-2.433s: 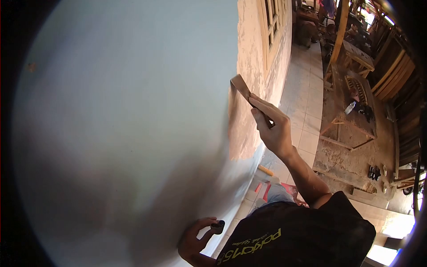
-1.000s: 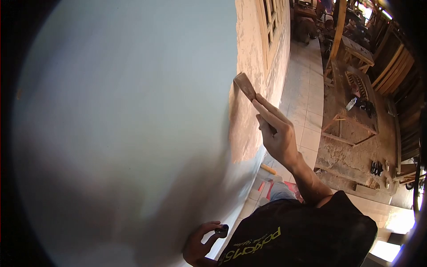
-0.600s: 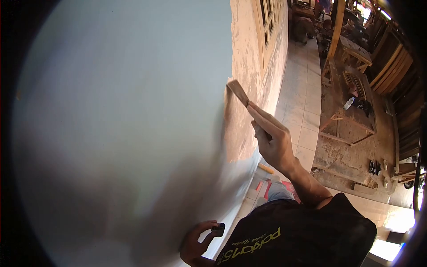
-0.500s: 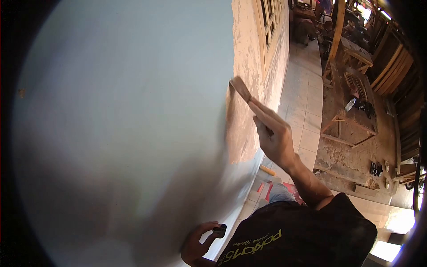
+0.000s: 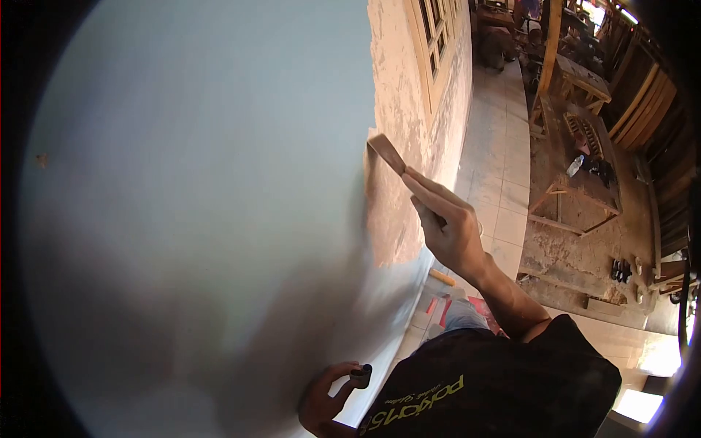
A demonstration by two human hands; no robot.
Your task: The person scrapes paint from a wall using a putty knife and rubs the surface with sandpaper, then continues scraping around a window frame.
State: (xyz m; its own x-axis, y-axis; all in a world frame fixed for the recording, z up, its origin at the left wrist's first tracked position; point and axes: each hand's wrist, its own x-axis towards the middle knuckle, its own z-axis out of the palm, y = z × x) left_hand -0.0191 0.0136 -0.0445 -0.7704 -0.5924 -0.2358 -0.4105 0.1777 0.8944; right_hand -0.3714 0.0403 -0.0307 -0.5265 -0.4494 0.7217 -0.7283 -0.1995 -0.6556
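My right hand [image 5: 449, 223] is closed around a flat-bladed scraper [image 5: 387, 152], its fingers stretched along the tool. The blade's end meets the wall where the smooth pale blue surface [image 5: 219, 160] borders a rough, patchy tan strip [image 5: 394, 212]. Low in the view, my left hand [image 5: 325, 401] is close to the blue wall, with fingers curled round a short dark object with a round end [image 5: 361, 376]. Most of that object is hidden, so its kind cannot be made out.
A framed window [image 5: 434, 44] is set in the tan wall. Pale floor tiles [image 5: 500, 153] run alongside. To the right stand a wooden table [image 5: 584, 186] with a bottle on it and stacked boards [image 5: 646, 109]. Near my legs are a yellowish roller-like piece [image 5: 442, 277] and something red [image 5: 485, 310].
The scraper has shifted slightly down along the border between the blue and tan areas. The view has turned a little. My left hand keeps nearly the same pose.
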